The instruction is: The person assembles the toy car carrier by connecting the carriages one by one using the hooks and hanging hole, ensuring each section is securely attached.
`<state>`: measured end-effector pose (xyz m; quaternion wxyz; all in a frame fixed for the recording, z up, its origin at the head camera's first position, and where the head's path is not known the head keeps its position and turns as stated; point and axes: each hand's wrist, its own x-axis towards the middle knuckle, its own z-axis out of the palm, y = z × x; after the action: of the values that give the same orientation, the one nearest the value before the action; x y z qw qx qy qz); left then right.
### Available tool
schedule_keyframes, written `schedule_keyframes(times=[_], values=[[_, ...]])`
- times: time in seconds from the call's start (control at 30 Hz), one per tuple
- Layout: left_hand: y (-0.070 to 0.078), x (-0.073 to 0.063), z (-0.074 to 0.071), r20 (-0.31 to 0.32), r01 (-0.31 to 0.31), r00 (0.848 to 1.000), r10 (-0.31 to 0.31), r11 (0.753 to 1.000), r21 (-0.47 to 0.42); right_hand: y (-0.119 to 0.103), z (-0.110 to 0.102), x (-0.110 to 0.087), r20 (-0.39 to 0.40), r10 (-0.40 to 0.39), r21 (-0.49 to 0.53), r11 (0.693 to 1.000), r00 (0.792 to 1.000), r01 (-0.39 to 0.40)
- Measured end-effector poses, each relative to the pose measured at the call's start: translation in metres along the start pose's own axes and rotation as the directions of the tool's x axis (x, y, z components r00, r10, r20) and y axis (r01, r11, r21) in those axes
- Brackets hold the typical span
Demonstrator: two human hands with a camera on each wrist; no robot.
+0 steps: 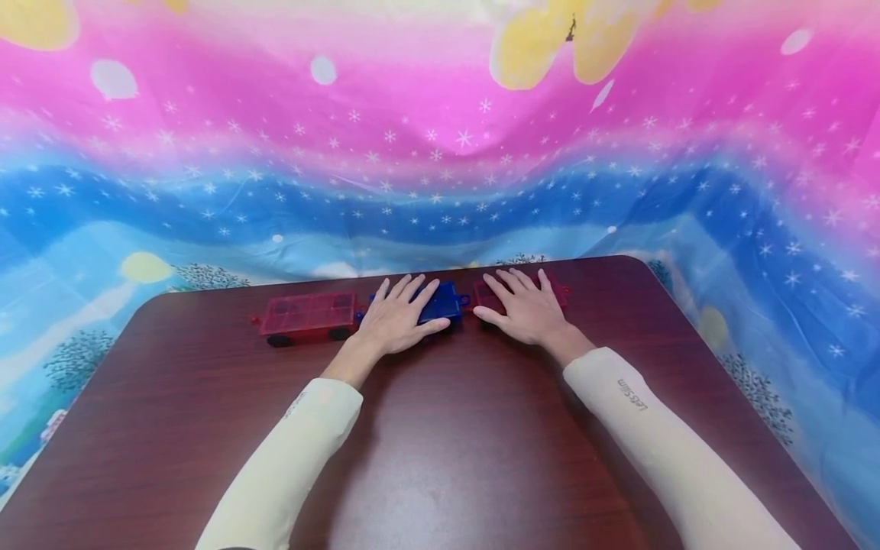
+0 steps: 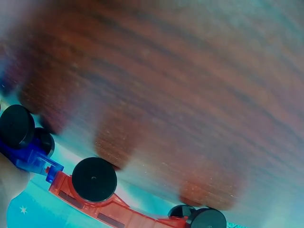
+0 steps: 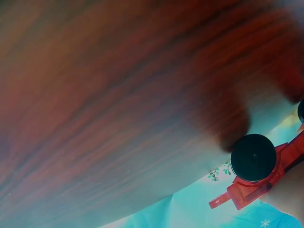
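Three translucent toy train cars stand in a row along the far edge of the table [image 1: 426, 428]. At the left is a red car [image 1: 309, 312] with black wheels, hitched to a blue car [image 1: 443, 299] in the middle. My left hand [image 1: 399, 319] lies spread over the blue car, fingers straight. On the right-hand red car [image 1: 481, 294] rests my right hand [image 1: 525, 309], its fingers also extended and covering most of it. The left wrist view shows the blue coupling [image 2: 54, 171] joined to the red car; in the right wrist view a red hook [image 3: 221, 199] sticks out freely.
A pink and blue patterned cloth [image 1: 426, 176] hangs behind the table and along both sides. The far table edge runs just past the cars. Light from above reflects on the brown wood grain.
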<state>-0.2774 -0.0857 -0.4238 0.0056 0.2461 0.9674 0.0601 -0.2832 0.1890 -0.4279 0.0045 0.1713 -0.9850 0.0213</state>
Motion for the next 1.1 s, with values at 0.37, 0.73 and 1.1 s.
schedule_keyframes(times=[0.37,0.73,1.1], values=[[-0.0025,-0.0009,-0.0011,-0.002,-0.008,1.0,0.008,1.0,0.006,-0.0019,0.0012,0.0008,-0.007,0.001,0.001,1.0,1.0,-0.001],[-0.0033,-0.0005,0.0009,-0.002,-0.011,1.0,0.011,1.0,0.005,-0.0032,-0.0002,0.0003,0.002,-0.002,-0.003,1.0,1.0,0.002],[-0.0022,-0.0003,0.0012,0.009,-0.005,1.0,0.004,1.0,0.03,-0.0032,-0.002,-0.0009,0.015,0.003,0.008,1.0,1.0,-0.003]])
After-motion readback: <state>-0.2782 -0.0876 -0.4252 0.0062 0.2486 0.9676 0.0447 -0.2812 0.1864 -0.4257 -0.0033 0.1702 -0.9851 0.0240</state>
